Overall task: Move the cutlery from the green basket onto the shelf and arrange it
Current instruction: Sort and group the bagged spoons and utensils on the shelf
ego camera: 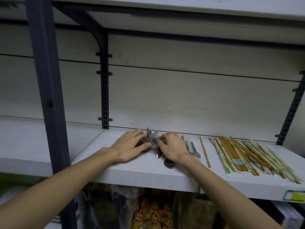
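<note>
Both hands are working a loose cluster of grey metal spoons lying on the white laminate shelf. The left hand is resting on it with fingers extended. The right hand is pinching spoon handles with curled fingers. Wrapped bamboo chopsticks are lying in a row well to the right.

Both hands cover most of the tangled pile of grey metal spoons, so their count is anyone's guess. The right hand hides the handles of the spoons beside it. Below the white shelf board, blurry plastic-wrapped packets run off the bottom edge.
</note>
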